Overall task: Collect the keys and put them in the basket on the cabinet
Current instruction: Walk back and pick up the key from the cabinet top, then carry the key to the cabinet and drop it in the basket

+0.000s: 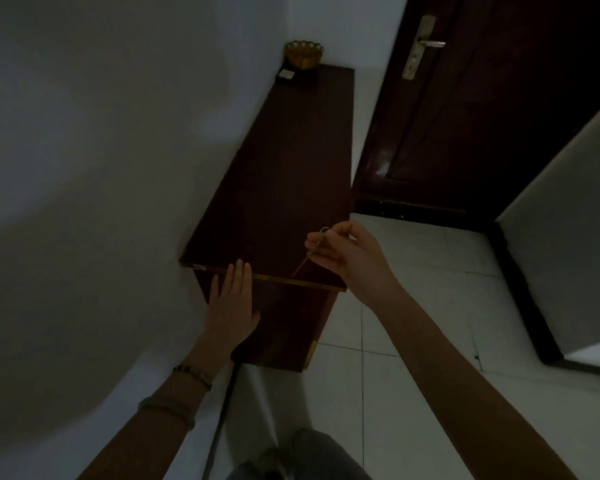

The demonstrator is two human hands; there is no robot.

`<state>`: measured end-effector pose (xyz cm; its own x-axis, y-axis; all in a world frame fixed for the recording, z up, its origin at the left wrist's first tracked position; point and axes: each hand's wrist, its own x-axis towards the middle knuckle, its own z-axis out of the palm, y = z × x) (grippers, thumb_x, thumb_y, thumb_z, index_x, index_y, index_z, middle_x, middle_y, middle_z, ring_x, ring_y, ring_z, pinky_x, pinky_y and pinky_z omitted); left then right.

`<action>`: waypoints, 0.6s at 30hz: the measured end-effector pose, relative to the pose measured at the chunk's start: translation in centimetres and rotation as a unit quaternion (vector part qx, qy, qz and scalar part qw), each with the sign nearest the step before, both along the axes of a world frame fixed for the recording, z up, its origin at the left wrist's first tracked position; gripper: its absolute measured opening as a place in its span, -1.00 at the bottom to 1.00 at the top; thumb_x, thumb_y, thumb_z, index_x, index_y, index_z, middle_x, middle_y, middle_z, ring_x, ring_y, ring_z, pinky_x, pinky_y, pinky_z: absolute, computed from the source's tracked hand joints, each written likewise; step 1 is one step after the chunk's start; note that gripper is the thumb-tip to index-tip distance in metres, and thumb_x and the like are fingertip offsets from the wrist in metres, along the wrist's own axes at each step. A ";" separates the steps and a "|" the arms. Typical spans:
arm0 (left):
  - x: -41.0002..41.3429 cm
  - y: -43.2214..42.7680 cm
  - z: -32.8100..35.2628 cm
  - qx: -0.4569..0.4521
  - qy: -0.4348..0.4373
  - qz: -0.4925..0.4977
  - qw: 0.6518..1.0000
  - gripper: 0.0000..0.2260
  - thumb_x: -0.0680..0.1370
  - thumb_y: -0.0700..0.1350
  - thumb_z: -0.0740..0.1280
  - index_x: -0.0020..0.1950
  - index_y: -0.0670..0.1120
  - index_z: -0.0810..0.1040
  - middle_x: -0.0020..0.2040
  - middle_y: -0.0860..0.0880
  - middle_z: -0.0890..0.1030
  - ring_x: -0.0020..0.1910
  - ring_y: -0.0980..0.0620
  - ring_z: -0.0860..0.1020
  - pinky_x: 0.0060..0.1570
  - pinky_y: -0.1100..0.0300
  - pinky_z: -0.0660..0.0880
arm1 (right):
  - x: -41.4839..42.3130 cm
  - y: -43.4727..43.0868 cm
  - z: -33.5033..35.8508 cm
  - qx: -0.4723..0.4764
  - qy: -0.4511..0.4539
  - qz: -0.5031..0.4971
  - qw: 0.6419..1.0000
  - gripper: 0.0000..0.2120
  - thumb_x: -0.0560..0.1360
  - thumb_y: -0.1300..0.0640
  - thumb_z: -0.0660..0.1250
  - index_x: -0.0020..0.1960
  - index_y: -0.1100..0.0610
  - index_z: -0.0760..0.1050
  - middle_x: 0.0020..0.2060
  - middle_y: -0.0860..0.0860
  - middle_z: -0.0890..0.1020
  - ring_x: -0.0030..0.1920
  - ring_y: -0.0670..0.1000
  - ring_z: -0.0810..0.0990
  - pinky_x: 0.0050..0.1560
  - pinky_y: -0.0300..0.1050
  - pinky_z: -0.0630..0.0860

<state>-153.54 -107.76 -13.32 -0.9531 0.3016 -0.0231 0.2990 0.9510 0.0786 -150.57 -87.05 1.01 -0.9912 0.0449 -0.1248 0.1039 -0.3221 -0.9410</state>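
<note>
Key collected; basket not yet reached.
Right hand pinched the key; left hand lay flat, fingers together, on the cabinet; basket stood well apart.

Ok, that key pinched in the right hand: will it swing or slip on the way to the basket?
The key hangs loose below the right hand, so it will probably swing. Only fingertips hold its ring, so a slip seems possible. The basket sits at the cabinet's far end.

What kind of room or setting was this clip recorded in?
Probably a home entryway or hallway: a dark wooden door with a metal lever handle, a narrow cabinet against the white wall, and pale floor tiles. Lighting is dim.
</note>
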 end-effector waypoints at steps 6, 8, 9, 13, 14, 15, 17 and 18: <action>0.8 2.3 3.2 0.074 0.012 -0.016 0.997 -0.23 0.51 0.09 0.26 0.48 -0.19 -0.14 0.52 -0.19 -0.02 0.49 -0.12 -0.07 0.44 -0.11 -0.04 | 3.9 3.0 2.1 0.046 0.003 -0.026 0.999 -0.89 0.52 0.26 0.22 -0.16 0.14 0.46 -0.18 0.13 0.66 -0.10 0.07 0.67 -0.04 0.00 0.63; 1.9 4.0 5.1 0.105 0.046 -0.057 0.992 -0.24 0.51 0.07 0.28 0.48 -0.18 -0.10 0.52 -0.19 0.02 0.49 -0.11 -0.04 0.43 -0.08 -0.04 | 4.9 4.0 2.5 0.075 -0.003 -0.057 0.996 -0.91 0.51 0.25 0.25 -0.16 0.14 0.47 -0.16 0.13 0.64 -0.10 0.08 0.65 -0.07 0.00 0.62; 2.6 4.9 6.1 0.123 0.058 -0.084 0.987 -0.26 0.51 0.06 0.28 0.49 -0.17 -0.09 0.52 -0.18 0.04 0.49 -0.11 -0.04 0.44 -0.06 -0.05 | 5.3 4.6 2.7 0.090 -0.009 -0.076 0.993 -0.93 0.50 0.25 0.26 -0.15 0.15 0.47 -0.15 0.14 0.64 -0.09 0.09 0.64 -0.08 0.00 0.63; 4.9 8.6 9.7 0.211 0.074 -0.190 0.956 -0.33 0.53 -0.01 0.29 0.48 -0.16 -0.02 0.51 -0.16 0.08 0.48 -0.05 -0.03 0.44 0.01 -0.04 | 7.1 7.5 3.3 0.143 -0.017 -0.141 0.979 -0.96 0.49 0.25 0.28 -0.13 0.21 0.47 -0.07 0.23 0.62 -0.08 0.11 0.63 -0.15 -0.08 0.63; 5.4 9.5 10.5 0.222 0.082 -0.206 0.950 -0.33 0.52 -0.03 0.31 0.48 -0.16 0.01 0.50 -0.15 0.10 0.47 -0.04 -0.03 0.43 0.01 -0.03 | 7.6 8.3 3.4 0.150 -0.017 -0.151 0.977 -0.96 0.49 0.25 0.28 -0.13 0.21 0.47 -0.08 0.23 0.63 -0.09 0.10 0.63 -0.18 -0.11 0.63; 6.0 10.6 11.1 0.227 0.090 -0.218 0.945 -0.34 0.51 -0.04 0.32 0.47 -0.17 0.03 0.50 -0.15 0.11 0.46 -0.03 -0.02 0.43 0.01 -0.02 | 8.0 9.2 3.5 0.151 -0.018 -0.160 0.975 -0.95 0.49 0.25 0.28 -0.12 0.23 0.48 -0.08 0.23 0.63 -0.12 0.09 0.63 -0.20 -0.13 0.63; 6.8 12.9 12.2 0.228 0.098 -0.244 0.938 -0.34 0.51 -0.05 0.32 0.47 -0.19 0.05 0.49 -0.16 0.10 0.46 -0.04 -0.02 0.42 -0.01 -0.03 | 8.8 11.4 3.7 0.142 -0.020 -0.175 0.974 -0.93 0.49 0.25 0.28 -0.10 0.26 0.48 -0.11 0.22 0.63 -0.15 0.07 0.64 -0.24 -0.16 0.63; 7.2 14.2 12.5 0.228 0.097 -0.257 0.934 -0.34 0.51 -0.06 0.32 0.47 -0.20 0.05 0.49 -0.17 0.11 0.47 -0.05 -0.02 0.42 -0.03 -0.02 | 9.2 12.5 3.7 0.134 -0.022 -0.182 0.974 -0.93 0.50 0.24 0.28 -0.11 0.25 0.48 -0.11 0.22 0.63 -0.17 0.06 0.64 -0.24 -0.16 0.63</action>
<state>-146.38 -93.57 -0.78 -0.6519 0.6574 0.3779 0.7582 0.5576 0.3380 -141.33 -74.55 4.71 -0.8972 0.4297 -0.1018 0.0704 -0.0885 -0.9936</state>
